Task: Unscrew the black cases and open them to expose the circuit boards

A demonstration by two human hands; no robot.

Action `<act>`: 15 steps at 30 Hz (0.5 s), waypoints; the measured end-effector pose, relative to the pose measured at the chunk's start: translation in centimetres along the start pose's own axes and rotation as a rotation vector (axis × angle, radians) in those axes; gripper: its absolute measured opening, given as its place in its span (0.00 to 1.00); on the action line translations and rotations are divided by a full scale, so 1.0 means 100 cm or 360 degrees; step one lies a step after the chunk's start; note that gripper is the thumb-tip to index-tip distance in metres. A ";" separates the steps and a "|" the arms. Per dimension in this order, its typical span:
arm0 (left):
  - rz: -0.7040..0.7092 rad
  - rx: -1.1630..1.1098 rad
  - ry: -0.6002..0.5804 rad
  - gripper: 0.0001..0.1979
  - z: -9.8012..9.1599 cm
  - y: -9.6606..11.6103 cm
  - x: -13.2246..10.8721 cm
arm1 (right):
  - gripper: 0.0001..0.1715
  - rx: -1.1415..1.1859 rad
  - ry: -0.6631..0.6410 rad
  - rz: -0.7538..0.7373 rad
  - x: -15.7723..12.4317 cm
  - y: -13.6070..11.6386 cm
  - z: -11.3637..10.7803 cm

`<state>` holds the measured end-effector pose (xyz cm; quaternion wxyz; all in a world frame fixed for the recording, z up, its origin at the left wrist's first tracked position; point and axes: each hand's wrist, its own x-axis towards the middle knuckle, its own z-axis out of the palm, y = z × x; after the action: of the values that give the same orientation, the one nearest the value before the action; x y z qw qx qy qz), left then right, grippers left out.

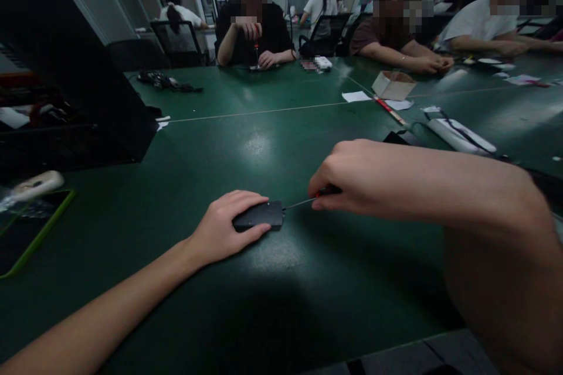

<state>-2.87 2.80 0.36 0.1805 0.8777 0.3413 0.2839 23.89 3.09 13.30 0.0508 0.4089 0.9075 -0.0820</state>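
Note:
A small dark rectangular box (264, 216) lies on the green table (211, 146). My left hand (233, 222) grips it from the left, thumb on the near side and fingers over the far side. To its right, my right hand (332, 179) is closed on a screwdriver with a red and black handle (329, 190). The screwdriver's thin metal shaft (301, 204) points left, and its tip is at the right end of the box. Whether the tip touches a screw is too small to tell.
A green-edged phone (33, 231) lies at the left below a black frame (88, 70). Toward the right are a white power strip (461, 136), a red-and-white stick (389, 110) and a small box (393, 85). Across the table, a person (255, 29) works with a screwdriver; others sit nearby.

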 end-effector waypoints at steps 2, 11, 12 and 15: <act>-0.0001 -0.0002 -0.0026 0.20 0.001 0.000 0.000 | 0.11 -0.0013 0.0003 -0.0005 0.001 0.001 0.001; -0.0129 -0.0023 -0.0024 0.17 0.004 0.005 0.003 | 0.08 -0.0087 0.0056 -0.0059 0.005 -0.004 0.006; -0.0138 -0.0031 -0.0017 0.17 0.004 0.005 0.003 | 0.09 -0.0125 0.0081 -0.0037 0.005 -0.006 0.008; -0.0153 -0.0044 -0.0004 0.16 0.006 0.005 0.003 | 0.11 -0.0161 0.0167 -0.0029 -0.001 -0.009 0.015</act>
<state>-2.07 2.55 0.29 0.2064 0.8581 0.3788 0.2784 23.31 2.18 11.93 0.0230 0.4014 0.9155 -0.0150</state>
